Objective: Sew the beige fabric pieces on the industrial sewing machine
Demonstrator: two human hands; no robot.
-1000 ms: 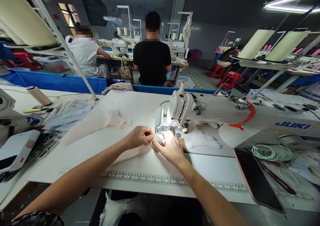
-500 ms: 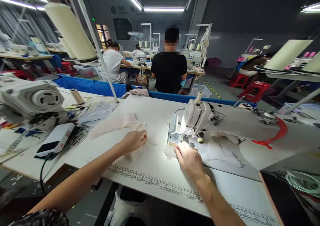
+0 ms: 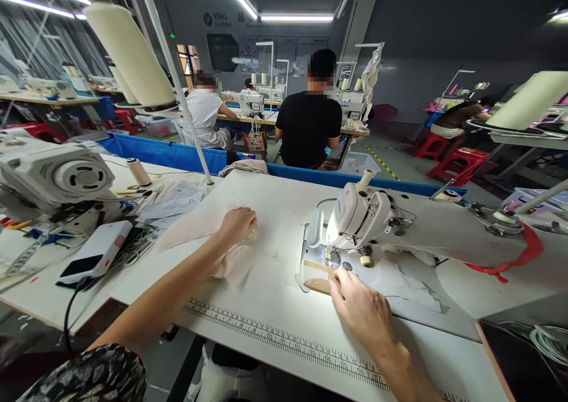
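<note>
My left hand (image 3: 238, 223) is closed, its fingers curled on a pale, thin fabric piece (image 3: 235, 262) that hangs blurred below it. Another pale fabric piece (image 3: 186, 227) lies flat on the table to its left. My right hand (image 3: 361, 307) pinches the right end of a brown card-like piece (image 3: 317, 277), at the front of the sewing machine's needle plate. The white sewing machine (image 3: 355, 212) stands just behind that hand, its lamp lighting the needle area. White fabric (image 3: 412, 289) lies under the machine arm, right of the hand.
A printed ruler (image 3: 284, 340) runs along the front edge of the white table (image 3: 275, 272). At left are a second machine (image 3: 57, 174), a white device with a cable (image 3: 95, 251) and a thread cone (image 3: 138, 172). Several people sit at machines beyond the blue trough (image 3: 177, 153).
My left hand has moved away from me, with the pale fabric trailing. My right hand has shifted right and nearer, leaving more of the brown piece in sight. The view has turned slightly.
</note>
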